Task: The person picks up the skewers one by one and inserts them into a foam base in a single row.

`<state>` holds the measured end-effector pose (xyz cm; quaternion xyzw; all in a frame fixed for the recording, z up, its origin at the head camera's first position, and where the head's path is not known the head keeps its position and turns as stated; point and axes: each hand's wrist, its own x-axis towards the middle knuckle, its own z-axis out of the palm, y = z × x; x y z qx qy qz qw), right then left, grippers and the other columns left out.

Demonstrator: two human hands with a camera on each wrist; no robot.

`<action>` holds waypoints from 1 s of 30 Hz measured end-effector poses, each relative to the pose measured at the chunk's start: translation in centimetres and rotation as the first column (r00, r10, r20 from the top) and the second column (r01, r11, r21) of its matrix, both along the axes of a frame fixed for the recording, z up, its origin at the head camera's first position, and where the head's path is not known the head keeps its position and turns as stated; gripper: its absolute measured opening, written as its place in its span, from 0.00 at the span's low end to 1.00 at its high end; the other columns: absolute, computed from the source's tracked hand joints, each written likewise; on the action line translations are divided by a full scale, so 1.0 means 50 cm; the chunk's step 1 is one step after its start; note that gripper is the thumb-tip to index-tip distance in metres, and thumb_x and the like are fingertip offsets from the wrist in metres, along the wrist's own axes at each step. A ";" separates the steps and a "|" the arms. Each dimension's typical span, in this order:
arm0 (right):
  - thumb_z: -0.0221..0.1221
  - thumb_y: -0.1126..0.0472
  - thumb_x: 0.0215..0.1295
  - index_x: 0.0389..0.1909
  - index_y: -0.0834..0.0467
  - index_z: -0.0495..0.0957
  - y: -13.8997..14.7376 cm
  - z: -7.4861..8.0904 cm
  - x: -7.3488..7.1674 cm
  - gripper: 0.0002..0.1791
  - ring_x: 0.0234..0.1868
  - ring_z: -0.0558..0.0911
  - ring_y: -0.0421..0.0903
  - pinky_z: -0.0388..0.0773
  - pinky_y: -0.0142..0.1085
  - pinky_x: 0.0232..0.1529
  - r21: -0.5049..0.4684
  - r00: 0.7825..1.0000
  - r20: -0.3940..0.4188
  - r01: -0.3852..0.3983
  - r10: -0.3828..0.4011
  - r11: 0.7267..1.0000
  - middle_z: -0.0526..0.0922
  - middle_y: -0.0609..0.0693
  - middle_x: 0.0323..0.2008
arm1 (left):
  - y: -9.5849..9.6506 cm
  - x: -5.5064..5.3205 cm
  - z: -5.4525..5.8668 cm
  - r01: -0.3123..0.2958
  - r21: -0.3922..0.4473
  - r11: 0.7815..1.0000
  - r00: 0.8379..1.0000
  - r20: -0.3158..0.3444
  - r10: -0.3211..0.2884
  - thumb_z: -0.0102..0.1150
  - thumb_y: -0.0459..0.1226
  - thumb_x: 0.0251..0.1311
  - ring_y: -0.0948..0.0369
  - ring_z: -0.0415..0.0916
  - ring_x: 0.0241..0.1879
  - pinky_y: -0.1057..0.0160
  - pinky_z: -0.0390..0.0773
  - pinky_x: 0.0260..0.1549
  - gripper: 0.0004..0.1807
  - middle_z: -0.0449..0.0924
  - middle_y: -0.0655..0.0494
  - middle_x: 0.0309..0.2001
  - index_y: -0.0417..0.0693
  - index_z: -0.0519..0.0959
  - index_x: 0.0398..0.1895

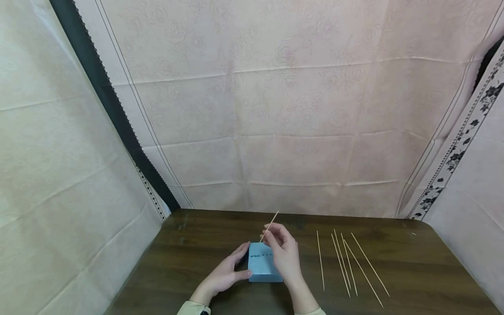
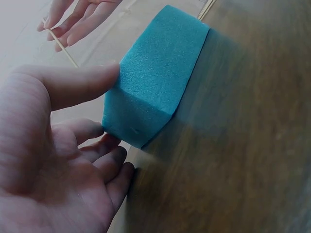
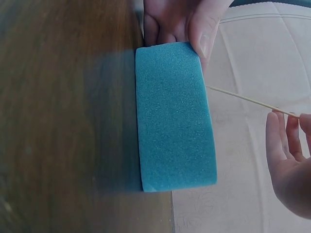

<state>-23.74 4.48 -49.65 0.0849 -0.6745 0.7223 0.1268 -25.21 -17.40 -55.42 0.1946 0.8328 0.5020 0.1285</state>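
Observation:
A light blue foam block (image 1: 264, 263) sits on the table, with a row of small dark marks across its top face. My left hand (image 1: 225, 273) holds it at its left side, thumb near the front corner and fingers toward the back one. Between thumb and fingers, my right hand (image 1: 286, 257) pinches a thin wooden skewer (image 1: 271, 222), which slants up above the block's back part. In the right wrist view the skewer (image 3: 243, 98) runs down to the block (image 3: 175, 116); whether its tip is stuck into the foam I cannot tell.
Several loose skewers (image 1: 340, 261) lie roughly lengthwise on the brown wooden table (image 1: 425, 271), right of the block. Pale patterned cloth (image 1: 295, 109) hangs behind the table, and more cloth hangs at both sides.

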 end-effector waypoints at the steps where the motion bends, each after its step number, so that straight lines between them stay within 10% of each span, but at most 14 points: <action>1: 0.63 0.59 0.79 0.56 0.57 0.83 0.000 0.000 0.000 0.11 0.51 0.89 0.52 0.86 0.36 0.53 0.002 1.000 -0.003 -0.001 0.001 1.000 0.88 0.54 0.49 | 0.000 0.000 0.000 0.002 0.000 1.000 1.000 -0.001 -0.002 0.68 0.46 0.71 0.38 0.50 0.82 0.31 0.55 0.76 0.47 0.50 0.41 0.85 0.47 0.55 0.87; 30: 0.65 0.56 0.77 0.54 0.51 0.86 -0.011 0.003 0.004 0.10 0.49 0.89 0.57 0.86 0.35 0.51 0.159 0.999 0.012 -0.032 0.031 0.987 0.90 0.50 0.47 | -0.005 -0.003 -0.002 0.018 0.004 1.000 1.000 0.010 -0.018 0.67 0.46 0.72 0.38 0.49 0.82 0.31 0.54 0.76 0.46 0.49 0.41 0.86 0.48 0.55 0.87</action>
